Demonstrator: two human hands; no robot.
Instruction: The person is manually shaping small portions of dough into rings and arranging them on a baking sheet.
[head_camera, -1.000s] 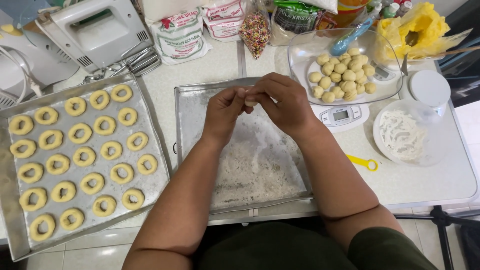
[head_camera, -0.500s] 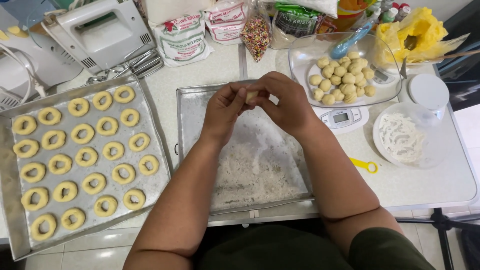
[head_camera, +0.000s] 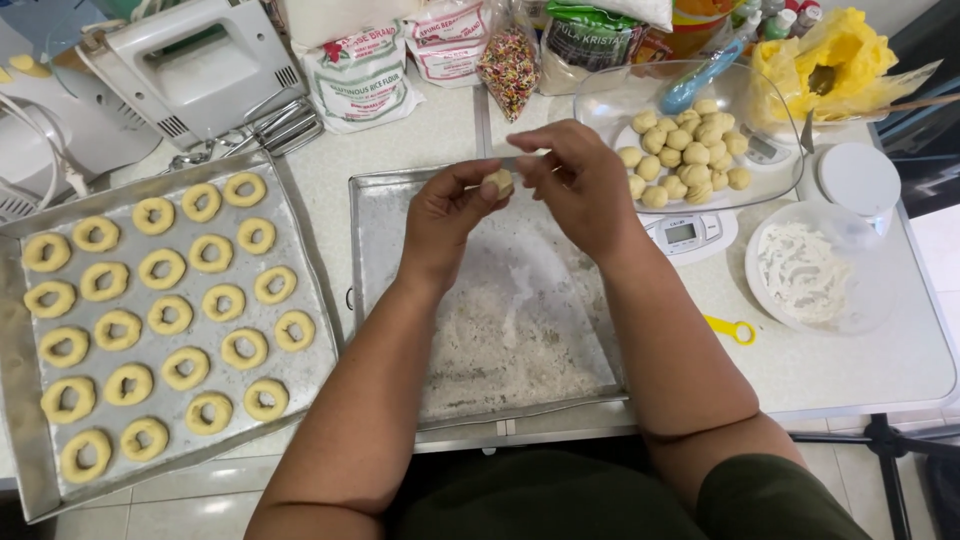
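My left hand (head_camera: 450, 215) and my right hand (head_camera: 575, 180) meet above the far end of a floured metal tray (head_camera: 375, 250). Between their fingertips they pinch a small pale piece of dough (head_camera: 499, 181). To the left, a second metal tray (head_camera: 300, 370) carries several ring-shaped dough pieces (head_camera: 165, 310) in rows. A glass bowl (head_camera: 770, 185) at the far right holds several round dough balls (head_camera: 685, 155).
A kitchen scale (head_camera: 690, 235) sits under the glass bowl. A clear bowl of white flour (head_camera: 815, 270) and a white lid (head_camera: 858, 178) stand at the right, with a yellow loop tool (head_camera: 732, 328) beside them. A hand mixer (head_camera: 190, 65), flour bags (head_camera: 360, 75) and sprinkles (head_camera: 510, 65) line the back.
Both hands stay joined over the floured tray. The fingers have shifted slightly, and the dough piece now shows between the fingertips.
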